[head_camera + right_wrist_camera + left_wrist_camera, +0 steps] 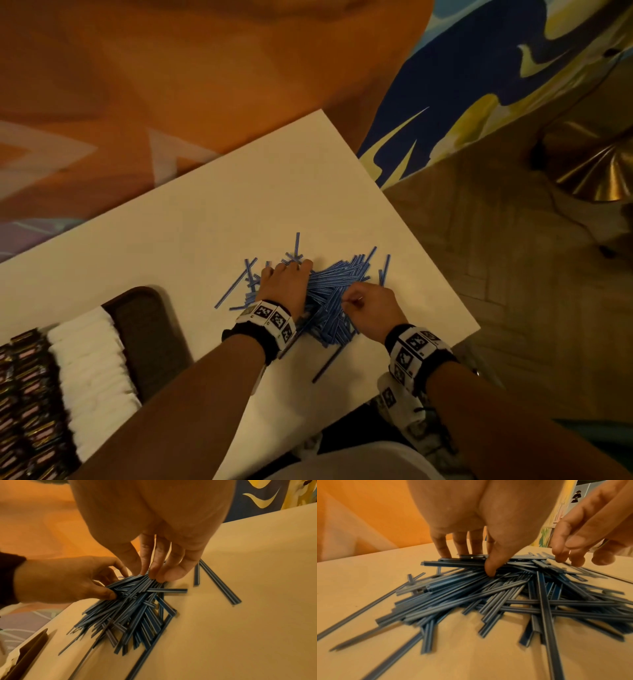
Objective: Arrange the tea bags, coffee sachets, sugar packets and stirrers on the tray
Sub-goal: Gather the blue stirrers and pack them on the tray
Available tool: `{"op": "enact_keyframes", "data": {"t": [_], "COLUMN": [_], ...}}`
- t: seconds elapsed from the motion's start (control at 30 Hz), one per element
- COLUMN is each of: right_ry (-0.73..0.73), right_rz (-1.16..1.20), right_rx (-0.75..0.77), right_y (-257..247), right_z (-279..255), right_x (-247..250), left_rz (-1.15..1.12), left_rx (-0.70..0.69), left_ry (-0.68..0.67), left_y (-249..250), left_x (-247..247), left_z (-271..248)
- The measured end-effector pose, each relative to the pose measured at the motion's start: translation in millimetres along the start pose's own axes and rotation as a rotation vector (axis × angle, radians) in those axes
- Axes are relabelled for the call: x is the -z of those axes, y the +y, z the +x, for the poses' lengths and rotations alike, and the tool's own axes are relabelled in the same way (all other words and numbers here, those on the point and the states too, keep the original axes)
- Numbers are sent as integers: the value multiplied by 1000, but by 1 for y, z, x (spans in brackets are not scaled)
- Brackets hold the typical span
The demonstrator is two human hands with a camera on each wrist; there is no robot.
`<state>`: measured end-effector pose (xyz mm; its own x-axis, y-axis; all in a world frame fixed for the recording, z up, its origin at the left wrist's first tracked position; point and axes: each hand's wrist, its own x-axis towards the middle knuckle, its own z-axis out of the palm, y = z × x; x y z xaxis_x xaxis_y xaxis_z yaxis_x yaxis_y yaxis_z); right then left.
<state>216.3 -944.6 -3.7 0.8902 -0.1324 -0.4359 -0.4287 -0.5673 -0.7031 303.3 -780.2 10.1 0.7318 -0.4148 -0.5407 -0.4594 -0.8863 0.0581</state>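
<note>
Stirrers (337,284) lie heaped on the white table (205,222): left hand (284,284) clasps a bunch, right hand (370,310) pinches their ends.

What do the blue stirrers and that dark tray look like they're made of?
Stirrers: probably thin plastic. They are flat, straight blue strips with pale lengthwise stripes and a slight sheen. Tray: dark brown and dull, with a rounded corner and a raised rim. It may be moulded plastic, but the dim light leaves that open.

We count one tray (147,329), one row of white sugar packets (92,363), dark sachets (27,387) and blue stirrers (337,279) too many to tally
</note>
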Motion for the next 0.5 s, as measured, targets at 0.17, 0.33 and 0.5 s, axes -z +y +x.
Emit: {"op": "enact_keyframes", "data": {"t": [0.17, 0.33, 0.5], "right_ry": [-67, -89, -133], "right_rz": [25, 44, 61], "right_rx": [-1, 24, 28], "right_y": [-6, -10, -18], "right_z": [7, 12, 13], "right_x": [-2, -9, -14], "left_rz": [-73, -57, -21], "left_rx": [-3, 59, 137], "left_ry": [-15, 3, 49], "left_y": [-14, -30, -44], "left_x": [-2, -1, 1], "left_z": [-6, -15, -24]}}
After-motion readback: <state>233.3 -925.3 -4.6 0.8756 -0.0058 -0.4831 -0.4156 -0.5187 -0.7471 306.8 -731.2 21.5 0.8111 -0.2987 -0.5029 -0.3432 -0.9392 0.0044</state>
